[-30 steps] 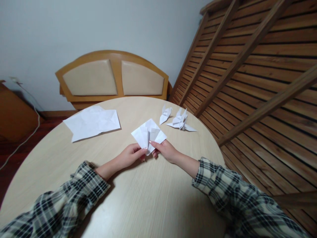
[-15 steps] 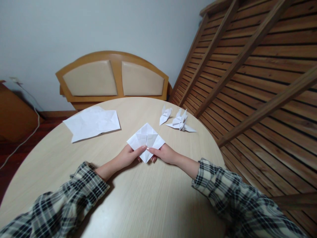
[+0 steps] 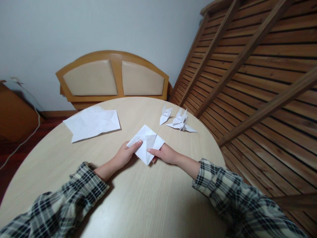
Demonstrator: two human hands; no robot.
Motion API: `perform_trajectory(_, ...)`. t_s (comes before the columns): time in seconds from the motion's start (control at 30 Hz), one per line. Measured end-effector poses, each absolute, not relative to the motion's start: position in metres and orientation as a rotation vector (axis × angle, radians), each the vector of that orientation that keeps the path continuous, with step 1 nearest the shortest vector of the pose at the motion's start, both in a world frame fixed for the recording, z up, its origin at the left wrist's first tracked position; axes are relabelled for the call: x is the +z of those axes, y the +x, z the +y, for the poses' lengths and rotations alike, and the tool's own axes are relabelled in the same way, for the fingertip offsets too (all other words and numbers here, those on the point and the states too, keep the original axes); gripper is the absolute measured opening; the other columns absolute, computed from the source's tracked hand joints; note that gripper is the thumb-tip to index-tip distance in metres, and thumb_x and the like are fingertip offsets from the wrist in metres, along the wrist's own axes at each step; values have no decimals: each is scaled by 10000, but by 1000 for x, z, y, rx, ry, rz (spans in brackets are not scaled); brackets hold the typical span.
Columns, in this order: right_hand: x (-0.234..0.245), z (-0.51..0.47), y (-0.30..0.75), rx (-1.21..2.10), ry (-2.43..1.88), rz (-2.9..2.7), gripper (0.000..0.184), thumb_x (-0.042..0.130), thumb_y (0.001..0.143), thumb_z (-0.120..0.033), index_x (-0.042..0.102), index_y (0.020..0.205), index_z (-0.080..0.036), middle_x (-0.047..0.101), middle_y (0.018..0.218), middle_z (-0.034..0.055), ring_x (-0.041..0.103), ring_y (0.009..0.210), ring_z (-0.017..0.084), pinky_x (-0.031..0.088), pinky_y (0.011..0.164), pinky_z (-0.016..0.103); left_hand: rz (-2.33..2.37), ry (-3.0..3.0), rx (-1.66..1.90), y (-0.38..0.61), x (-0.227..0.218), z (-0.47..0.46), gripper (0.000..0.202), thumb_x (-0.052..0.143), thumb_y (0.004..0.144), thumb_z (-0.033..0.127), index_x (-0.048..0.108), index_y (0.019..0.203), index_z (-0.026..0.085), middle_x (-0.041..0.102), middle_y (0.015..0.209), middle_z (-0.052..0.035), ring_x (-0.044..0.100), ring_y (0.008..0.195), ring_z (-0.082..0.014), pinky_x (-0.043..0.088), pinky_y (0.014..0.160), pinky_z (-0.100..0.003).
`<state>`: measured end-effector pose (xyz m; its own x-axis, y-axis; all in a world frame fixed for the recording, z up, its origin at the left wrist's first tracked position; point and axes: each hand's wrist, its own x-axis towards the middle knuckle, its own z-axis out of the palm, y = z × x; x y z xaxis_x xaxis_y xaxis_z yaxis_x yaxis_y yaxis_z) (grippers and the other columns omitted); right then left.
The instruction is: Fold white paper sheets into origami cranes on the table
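Between my hands is a diamond-shaped piece of folded white paper (image 3: 143,152), one point toward me. My left hand (image 3: 125,154) grips its left side, thumb on top and fingers hidden underneath. My right hand (image 3: 167,154) pinches the right side, with the thumb lying across a narrow folded flap near the middle. On the right half that flap stands out from the layer under it, while the left half looks flat. Some fingertips of the right hand peek out below the paper's lower right edge.
White sheets of paper (image 3: 95,124) lie at the left of the round table (image 3: 138,205). Several folded paper cranes (image 3: 180,121) sit at the back right, close to the rim. Behind stand a padded headboard (image 3: 116,74) and a slatted wooden frame (image 3: 247,82).
My left thumb has moved up and left, away from the centre. The paper's left half now shows flat where a folded flap showed before, and the paper has turned slightly.
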<state>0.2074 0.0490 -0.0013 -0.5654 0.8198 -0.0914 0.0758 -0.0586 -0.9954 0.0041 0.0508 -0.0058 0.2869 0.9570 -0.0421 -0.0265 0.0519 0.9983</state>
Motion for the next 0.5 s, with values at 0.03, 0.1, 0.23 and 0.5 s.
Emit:
perform_trajectory(0.03,-1,49,207,1683,-965,-1646,462,733,745,-579,605,863,-151,652,698,18,596,548,120,543,533,272,994,1262,980,5,-6,51,449,697,786,549,704,777,99,718,751,-103,623,704,-210,486,717,-335)
perform_trajectory(0.1,-1,49,207,1685,-970,-1642,467,737,740,-579,607,869,-149,654,701,20,599,551,121,546,538,274,990,1252,981,5,-6,51,451,698,782,551,705,784,101,717,748,-102,625,708,-212,487,721,-337)
perform_trajectory(0.23,-2,49,207,1688,-968,-1642,479,739,732,-590,614,864,-147,661,706,22,602,551,120,548,543,274,997,1296,997,3,-6,52,448,686,797,556,697,789,107,708,749,-90,609,695,-202,477,705,-327)
perform_trajectory(0.5,-3,49,207,1656,-982,-1694,451,709,773,-579,618,846,-144,658,682,28,609,564,128,544,562,278,1045,1315,1083,6,-3,52,462,658,808,577,659,759,118,666,702,-56,556,639,-172,433,623,-283)
